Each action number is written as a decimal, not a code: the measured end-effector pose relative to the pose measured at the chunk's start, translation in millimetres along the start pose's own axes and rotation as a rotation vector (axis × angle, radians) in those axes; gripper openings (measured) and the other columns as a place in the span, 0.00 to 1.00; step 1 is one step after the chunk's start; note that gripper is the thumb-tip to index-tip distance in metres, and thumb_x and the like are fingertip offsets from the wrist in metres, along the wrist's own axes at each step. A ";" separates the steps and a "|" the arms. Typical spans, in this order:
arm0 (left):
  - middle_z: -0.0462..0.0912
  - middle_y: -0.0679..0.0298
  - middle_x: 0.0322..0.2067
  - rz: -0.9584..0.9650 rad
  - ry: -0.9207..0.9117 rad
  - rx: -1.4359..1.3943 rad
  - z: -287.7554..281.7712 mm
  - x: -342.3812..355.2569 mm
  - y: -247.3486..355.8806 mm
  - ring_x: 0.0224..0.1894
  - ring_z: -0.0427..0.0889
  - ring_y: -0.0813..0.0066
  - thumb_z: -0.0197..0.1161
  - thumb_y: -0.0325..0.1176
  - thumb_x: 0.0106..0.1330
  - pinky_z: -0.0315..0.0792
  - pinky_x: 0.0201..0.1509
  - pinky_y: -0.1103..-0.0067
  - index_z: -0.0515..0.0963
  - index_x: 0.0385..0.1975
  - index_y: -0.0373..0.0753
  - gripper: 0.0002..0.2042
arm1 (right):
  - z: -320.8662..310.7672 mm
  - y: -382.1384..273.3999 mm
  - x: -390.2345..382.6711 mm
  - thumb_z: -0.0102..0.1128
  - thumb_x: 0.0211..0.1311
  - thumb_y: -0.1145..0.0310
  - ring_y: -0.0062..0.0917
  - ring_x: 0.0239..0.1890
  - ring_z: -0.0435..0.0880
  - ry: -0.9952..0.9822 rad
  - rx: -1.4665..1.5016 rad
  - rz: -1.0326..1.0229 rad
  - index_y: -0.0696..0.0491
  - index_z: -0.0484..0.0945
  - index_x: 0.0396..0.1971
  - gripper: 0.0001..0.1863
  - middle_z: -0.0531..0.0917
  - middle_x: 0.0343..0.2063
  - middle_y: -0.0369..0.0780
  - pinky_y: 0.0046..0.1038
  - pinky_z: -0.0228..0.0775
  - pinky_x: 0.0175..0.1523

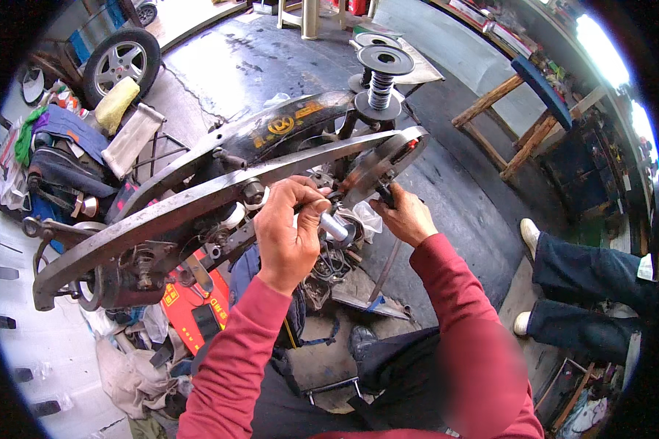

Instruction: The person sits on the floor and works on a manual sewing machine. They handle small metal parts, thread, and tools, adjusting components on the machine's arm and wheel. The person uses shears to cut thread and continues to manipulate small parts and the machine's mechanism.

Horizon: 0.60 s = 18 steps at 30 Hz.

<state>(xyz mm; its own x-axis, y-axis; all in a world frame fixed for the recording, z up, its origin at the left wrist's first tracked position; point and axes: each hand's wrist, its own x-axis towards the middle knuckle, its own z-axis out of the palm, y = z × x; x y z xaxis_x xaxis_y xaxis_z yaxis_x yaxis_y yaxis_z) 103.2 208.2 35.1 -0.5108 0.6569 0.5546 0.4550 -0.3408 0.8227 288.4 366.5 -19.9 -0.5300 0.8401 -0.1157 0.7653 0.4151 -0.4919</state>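
Across the space in front of the seated person's knees, a black metal machine body with an orange emblem (245, 140) is standing behind a long, curved grey metal bar (190, 194). The right hand (408, 216) is curling its fingers around a short black handle (385, 194) beside a dark, round metal wheel (362, 177) at the bar's far end. The left hand (289, 234) is bringing thumb and forefinger narrowly together near a silvery cylinder (334, 227) (whether a fine thread or part is sitting between them, one cannot tell). Farther up, a black flanged spool wound with pale strands (379, 93) is rising above the body.

The person is apparently adjusting or working the mechanism by hand. The next move is probably calling for even pressure on the handle, with the left fingertips staying clear of the wheel.
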 end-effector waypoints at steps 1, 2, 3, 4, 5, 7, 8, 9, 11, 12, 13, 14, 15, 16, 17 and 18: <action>0.82 0.56 0.34 0.001 -0.005 -0.008 0.3 0.5 0.0 0.37 0.87 0.64 0.66 0.20 0.66 0.80 0.44 0.73 0.77 0.32 0.33 0.04 | -7.8 -5.5 -5.7 0.68 0.63 0.47 0.44 0.35 0.88 0.043 -0.091 -0.068 0.57 0.80 0.40 0.25 0.87 0.30 0.49 0.43 0.76 0.41; 0.82 0.56 0.34 0.003 -0.005 -0.013 0.0 0.7 0.0 0.37 0.87 0.64 0.66 0.20 0.66 0.81 0.44 0.73 0.77 0.32 0.33 0.04 | -18.8 -10.6 -11.3 0.69 0.62 0.47 0.43 0.35 0.89 0.033 -0.145 -0.028 0.57 0.81 0.39 0.25 0.87 0.30 0.49 0.42 0.76 0.41; 0.82 0.56 0.35 0.001 -0.009 -0.016 -0.2 0.8 -0.1 0.37 0.87 0.64 0.66 0.20 0.66 0.81 0.44 0.73 0.77 0.32 0.33 0.04 | -30.5 -15.5 -18.1 0.70 0.61 0.47 0.43 0.36 0.89 0.002 -0.185 -0.002 0.57 0.81 0.39 0.26 0.88 0.30 0.48 0.42 0.76 0.40; 0.81 0.56 0.35 -0.004 -0.012 -0.019 -0.3 0.5 -0.2 0.37 0.87 0.65 0.66 0.19 0.66 0.81 0.45 0.73 0.76 0.33 0.33 0.04 | -42.9 -21.3 -25.1 0.71 0.60 0.46 0.42 0.36 0.89 -0.043 -0.236 0.053 0.57 0.82 0.38 0.26 0.88 0.30 0.48 0.42 0.77 0.40; 0.81 0.56 0.35 -0.006 -0.009 -0.033 -0.5 0.4 -0.5 0.37 0.87 0.65 0.66 0.19 0.66 0.81 0.45 0.73 0.76 0.33 0.33 0.04 | -53.3 -27.8 -33.4 0.72 0.59 0.50 0.40 0.33 0.88 -0.010 -0.188 0.044 0.58 0.83 0.35 0.23 0.88 0.30 0.47 0.40 0.77 0.38; 0.81 0.57 0.35 -0.011 -0.010 -0.055 0.2 0.6 -1.0 0.37 0.87 0.65 0.65 0.19 0.66 0.82 0.45 0.73 0.76 0.33 0.32 0.04 | -65.2 -44.8 -49.5 0.71 0.63 0.57 0.32 0.27 0.86 0.011 -0.015 0.009 0.59 0.84 0.35 0.18 0.87 0.26 0.42 0.34 0.75 0.35; 0.81 0.56 0.36 0.021 -0.018 -0.057 0.4 1.9 -1.5 0.38 0.87 0.66 0.65 0.18 0.66 0.82 0.46 0.73 0.76 0.33 0.32 0.05 | -65.6 -55.1 -57.8 0.69 0.64 0.60 0.26 0.26 0.82 -0.047 0.302 -0.123 0.59 0.85 0.37 0.15 0.84 0.25 0.38 0.29 0.73 0.33; 0.81 0.56 0.36 0.029 -0.020 -0.035 0.0 2.3 -1.2 0.39 0.87 0.66 0.65 0.18 0.66 0.82 0.46 0.73 0.76 0.33 0.33 0.05 | -63.7 -65.0 -63.1 0.68 0.66 0.63 0.19 0.24 0.78 -0.119 0.543 -0.134 0.59 0.86 0.40 0.14 0.82 0.23 0.34 0.25 0.70 0.31; 0.81 0.56 0.36 0.050 -0.031 0.025 -2.3 2.4 0.8 0.39 0.87 0.66 0.65 0.18 0.66 0.82 0.47 0.73 0.76 0.33 0.33 0.05 | -52.7 -83.7 -73.6 0.63 0.71 0.68 0.09 0.26 0.69 -0.323 0.976 -0.139 0.58 0.85 0.47 0.12 0.77 0.25 0.27 0.17 0.60 0.30; 0.81 0.56 0.37 0.030 -0.042 0.002 -2.6 2.7 1.7 0.40 0.87 0.65 0.65 0.19 0.66 0.81 0.47 0.73 0.75 0.33 0.33 0.05 | -46.3 -91.0 -77.5 0.64 0.70 0.70 0.08 0.26 0.69 -0.262 1.048 -0.133 0.58 0.84 0.49 0.12 0.77 0.26 0.27 0.17 0.60 0.31; 0.81 0.56 0.37 0.038 -0.050 0.028 -3.5 3.1 2.6 0.40 0.87 0.65 0.65 0.19 0.66 0.81 0.47 0.73 0.75 0.33 0.33 0.05 | -39.5 -96.9 -79.0 0.65 0.70 0.71 0.08 0.27 0.69 -0.267 1.109 -0.167 0.58 0.83 0.52 0.14 0.77 0.28 0.27 0.17 0.60 0.31; 0.81 0.56 0.37 0.053 -0.059 0.056 -4.7 3.5 3.4 0.40 0.87 0.65 0.65 0.19 0.66 0.81 0.47 0.73 0.75 0.32 0.33 0.05 | -34.6 -100.2 -80.5 0.65 0.69 0.72 0.08 0.28 0.69 -0.218 1.057 -0.159 0.58 0.82 0.54 0.15 0.77 0.29 0.27 0.17 0.60 0.31; 0.81 0.56 0.37 0.056 -0.066 0.078 -5.3 4.0 3.9 0.40 0.87 0.64 0.65 0.19 0.66 0.81 0.47 0.72 0.75 0.32 0.33 0.05 | -30.2 -102.1 -80.7 0.66 0.69 0.72 0.07 0.28 0.68 -0.193 1.000 -0.165 0.58 0.81 0.55 0.17 0.78 0.30 0.27 0.17 0.60 0.31; 0.81 0.56 0.37 0.067 -0.067 0.081 -5.0 4.4 3.9 0.40 0.87 0.64 0.65 0.19 0.66 0.80 0.47 0.72 0.75 0.32 0.33 0.05 | -27.4 -102.3 -81.3 0.67 0.67 0.74 0.07 0.29 0.68 -0.211 0.952 -0.191 0.57 0.80 0.57 0.19 0.75 0.28 0.27 0.18 0.60 0.31; 0.81 0.56 0.37 0.064 -0.065 0.078 -4.7 4.7 3.8 0.40 0.87 0.64 0.65 0.19 0.66 0.80 0.46 0.72 0.75 0.32 0.33 0.05 | -25.5 -101.4 -81.0 0.71 0.63 0.71 0.09 0.27 0.72 -0.133 0.734 -0.264 0.56 0.81 0.55 0.21 0.78 0.26 0.29 0.22 0.63 0.30; 0.81 0.56 0.37 0.060 -0.068 0.076 -4.6 4.8 3.6 0.40 0.87 0.64 0.65 0.19 0.65 0.80 0.46 0.72 0.75 0.32 0.33 0.05 | -23.8 -99.8 -81.1 0.73 0.61 0.70 0.13 0.30 0.76 -0.069 0.480 -0.315 0.56 0.80 0.55 0.22 0.81 0.29 0.33 0.24 0.67 0.33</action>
<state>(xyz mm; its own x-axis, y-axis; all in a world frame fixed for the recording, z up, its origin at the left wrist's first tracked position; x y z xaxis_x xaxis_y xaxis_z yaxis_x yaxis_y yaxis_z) 99.0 207.0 41.3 -0.4310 0.6820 0.5909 0.5387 -0.3310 0.7748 263.7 265.2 59.1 -0.7400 0.6706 0.0517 0.3243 0.4230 -0.8461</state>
